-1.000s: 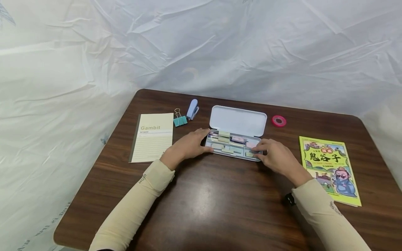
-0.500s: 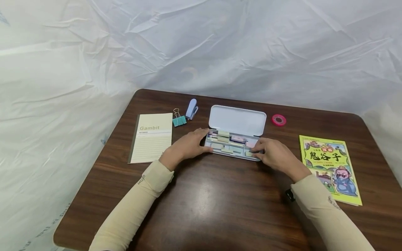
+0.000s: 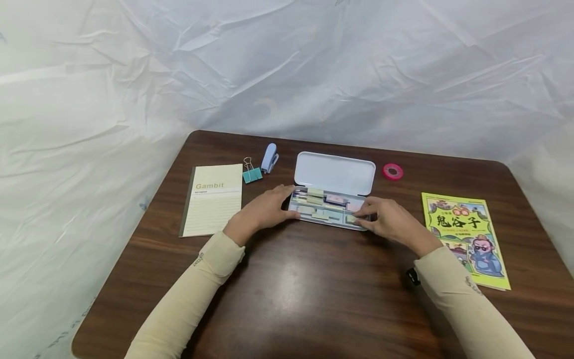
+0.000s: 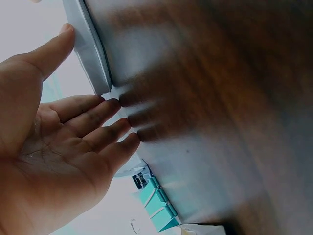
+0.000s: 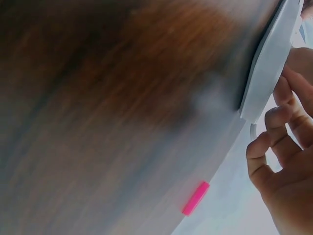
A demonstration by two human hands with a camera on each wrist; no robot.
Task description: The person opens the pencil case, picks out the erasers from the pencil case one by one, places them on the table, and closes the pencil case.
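A pale grey-white, oblong pencil case point(image 5: 270, 66) with rounded corners stands on the tabletop, its white inner lid point(image 3: 336, 173) raised toward twelve o'clock. Its long rear compartment holds slim pens point(image 3: 299, 196) at the left end, two small pale-yellow blocks and a pink-and-white block point(image 3: 335, 199). Pale flat pieces point(image 3: 320, 217) lie in the wider front compartment, and one small pale yellow-green block point(image 3: 350, 218) is in the short compartment at the case's four o'clock.

At that compartment, the right hand point(image 3: 392, 222) reaches in, thumb and forefinger narrowed close together by the block; whether they pinch it cannot be told. Its other fingers are bent. The left hand point(image 3: 264, 207) is at the case's nine o'clock, fingers extended and loosely spread beside the end, thumb at the front wall.

As a judgement, the work inside the case is well along: every compartment holds something. Settling the small block seems unfinished, and the lid is not lowered.

Outward, a cream lined-cover notebook point(image 3: 213, 202) lies at nine o'clock, a teal metal binder clip point(image 3: 252, 175) and a light-blue stapler point(image 3: 269, 158) toward ten, a pinkish-red ring-shaped roll point(image 3: 392, 172) between two and three, and a yellow illustrated paperback point(image 3: 464, 234) between three and four. Whether these have a part left to play is not shown.
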